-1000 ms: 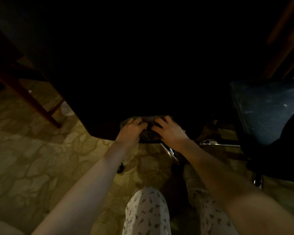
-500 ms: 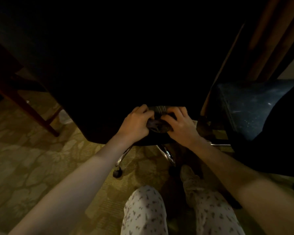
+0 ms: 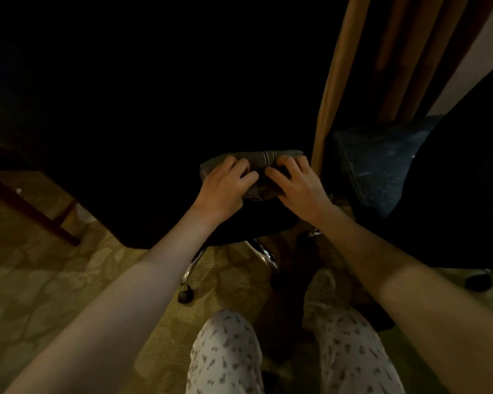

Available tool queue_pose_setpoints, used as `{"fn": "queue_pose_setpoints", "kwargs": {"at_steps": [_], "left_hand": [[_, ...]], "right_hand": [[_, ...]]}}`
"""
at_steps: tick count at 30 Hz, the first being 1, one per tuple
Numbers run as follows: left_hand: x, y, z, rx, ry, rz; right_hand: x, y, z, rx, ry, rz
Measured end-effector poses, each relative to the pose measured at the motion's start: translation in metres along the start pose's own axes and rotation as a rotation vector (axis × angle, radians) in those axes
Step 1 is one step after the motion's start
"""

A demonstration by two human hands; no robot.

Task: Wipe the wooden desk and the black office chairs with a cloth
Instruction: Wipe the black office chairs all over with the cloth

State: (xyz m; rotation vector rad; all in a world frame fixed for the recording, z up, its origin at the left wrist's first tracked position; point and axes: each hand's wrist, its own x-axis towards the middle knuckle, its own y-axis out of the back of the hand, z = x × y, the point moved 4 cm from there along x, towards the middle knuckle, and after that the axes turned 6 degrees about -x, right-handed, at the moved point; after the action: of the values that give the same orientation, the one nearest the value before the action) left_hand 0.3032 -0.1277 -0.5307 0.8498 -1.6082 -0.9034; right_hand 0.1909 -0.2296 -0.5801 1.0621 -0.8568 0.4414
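A grey cloth point(image 3: 264, 157) with a striped band lies bunched on the lower back of a black office chair point(image 3: 154, 123) that fills the middle of the view. My left hand point(image 3: 225, 186) and my right hand point(image 3: 299, 186) both grip the cloth with curled fingers, side by side, pressing it against the chair. The chair's chrome legs point(image 3: 264, 253) and a castor point(image 3: 185, 295) show below its edge. A second black chair point(image 3: 453, 194) stands at the right, its dusty seat point(image 3: 382, 163) partly visible.
A brown curtain point(image 3: 382, 66) hangs at the upper right behind the chairs. A wooden furniture leg point(image 3: 32, 214) slants across the left. Patterned carpet point(image 3: 40, 294) covers the floor. My patterned trousers point(image 3: 225, 354) and a shoe point(image 3: 319, 294) are at the bottom.
Both hands have moved upward and to the right along the chair back with the cloth, which now spreads out more above my fingers. The curtain has come into view.
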Motion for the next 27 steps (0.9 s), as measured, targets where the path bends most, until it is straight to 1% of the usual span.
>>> {"fn": "queue_pose_setpoints", "kwargs": {"at_steps": [3,6,8,11,13,15,17,18,20,23,24,27], "left_hand": [[-0.005,-0.015,-0.006,0.026,-0.087,-0.002],[-0.007,-0.029,-0.007,0.021,-0.109,-0.017],[-0.011,-0.042,-0.005,-0.007,-0.105,-0.067],[-0.019,-0.065,-0.005,-0.008,-0.085,-0.155],[-0.018,-0.073,-0.001,-0.011,-0.025,-0.259],[-0.019,-0.081,0.004,0.016,0.091,-0.480],[-0.028,-0.092,0.006,0.045,0.161,-0.653],[-0.031,-0.092,0.009,0.043,0.177,-0.680],[-0.036,-0.091,0.013,0.068,0.157,-0.701],[-0.033,-0.084,0.020,0.096,0.119,-0.701],[-0.026,-0.080,0.024,0.098,0.093,-0.667],[0.010,-0.059,0.041,0.070,-0.041,-0.408]], "right_hand": [[-0.007,-0.015,-0.002,-0.029,0.023,0.023],[-0.016,-0.028,-0.002,-0.045,0.060,0.033],[-0.027,-0.043,-0.002,-0.021,0.069,-0.005],[-0.043,-0.057,-0.007,0.065,0.032,-0.084],[-0.051,-0.060,-0.013,0.154,-0.030,-0.157],[-0.057,-0.068,-0.022,0.246,-0.085,-0.290],[-0.063,-0.075,-0.031,0.312,-0.118,-0.418],[-0.064,-0.075,-0.035,0.333,-0.127,-0.451],[-0.066,-0.072,-0.041,0.345,-0.131,-0.464],[-0.070,-0.060,-0.036,0.306,-0.156,-0.408],[-0.071,-0.054,-0.030,0.280,-0.173,-0.381],[-0.071,-0.030,0.004,0.192,-0.279,-0.246]]}}
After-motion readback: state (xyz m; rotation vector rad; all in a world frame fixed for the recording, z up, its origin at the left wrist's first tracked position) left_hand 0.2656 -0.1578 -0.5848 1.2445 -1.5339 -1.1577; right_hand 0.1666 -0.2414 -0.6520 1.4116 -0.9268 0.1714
